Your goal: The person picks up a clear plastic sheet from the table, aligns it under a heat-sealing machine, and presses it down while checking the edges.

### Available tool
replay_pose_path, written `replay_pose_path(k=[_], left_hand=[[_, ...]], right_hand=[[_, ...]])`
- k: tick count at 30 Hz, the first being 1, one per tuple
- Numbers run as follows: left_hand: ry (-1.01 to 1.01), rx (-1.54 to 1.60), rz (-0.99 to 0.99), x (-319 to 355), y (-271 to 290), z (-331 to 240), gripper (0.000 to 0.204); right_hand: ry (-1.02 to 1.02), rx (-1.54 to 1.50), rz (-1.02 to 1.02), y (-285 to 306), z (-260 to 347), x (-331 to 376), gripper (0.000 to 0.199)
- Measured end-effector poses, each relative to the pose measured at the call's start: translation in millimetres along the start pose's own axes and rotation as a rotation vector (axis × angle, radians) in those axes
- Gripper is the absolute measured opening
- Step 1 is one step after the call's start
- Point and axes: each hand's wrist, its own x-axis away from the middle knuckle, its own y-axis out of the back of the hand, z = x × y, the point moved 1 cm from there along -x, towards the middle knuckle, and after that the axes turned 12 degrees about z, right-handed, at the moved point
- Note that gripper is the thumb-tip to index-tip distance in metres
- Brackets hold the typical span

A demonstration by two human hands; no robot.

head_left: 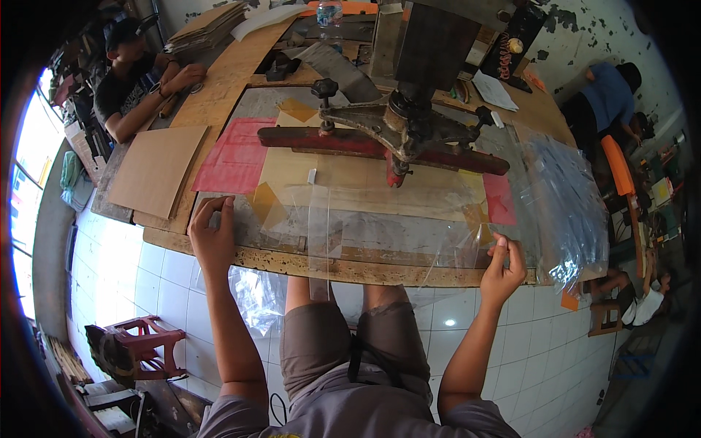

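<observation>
Here at the front of the bench we have the clear plastic sheet (458, 252), its right-hand corner lifted off the worktable (365, 230) and the rest so see-through that we lose its outline. The right hand (504, 269) has that corner, thumb and forefinger pinched on it just by the wooden front edge! Across to the left hand (212, 232): fingers curled in, thumb close to the forefinger, up beside the table's left front corner, and we cannot tell whether any film sits in that grasp. Between the hands we spot a clear strip (318, 233) running down toward the edge; whether it belongs to the same sheet, we cannot say. Just beyond, we find the press head (405, 120) above the table, its long red bar (328, 140) reaching sideways over a pale yellowish sheet (350, 182), with a red patch (234, 153) at left and amber tape (267, 206) near the corners. Out to the right we see a pile of clear plastic (566, 208); out to the left, brown cardboard (157, 171). Farther off, a co-worker (135, 91) leans on the bench at upper left, and below we catch a red stool (150, 343) on white tiles (526, 336).
</observation>
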Motion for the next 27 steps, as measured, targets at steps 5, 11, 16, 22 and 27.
replay_pose_path(k=[5, 11, 16, 22, 27], left_hand=[[0.002, 0.000, -0.002, -0.1, -0.4, 2.2, 0.019], [-0.007, 0.016, 0.007, -0.3, -0.6, 0.6, 0.019], [-0.001, 0.008, 0.004, 0.4, 0.8, -1.0, 0.019], [-0.059, -0.005, -0.044, -0.1, -1.3, -0.7, 0.018], [-0.063, -0.012, -0.034, 0.0, -0.6, -0.9, 0.018]], right_hand=[[0.008, 0.011, -0.002, -0.1, -0.2, -0.4, 0.022], [0.003, -0.020, -0.021, -1.8, 3.6, -1.4, 0.023], [0.013, 0.002, -0.001, -0.4, 0.9, -0.9, 0.021], [0.010, -0.004, -0.003, -0.9, 0.4, -0.2, 0.020], [-0.011, -0.034, -0.001, -1.3, 3.2, -0.9, 0.022]])
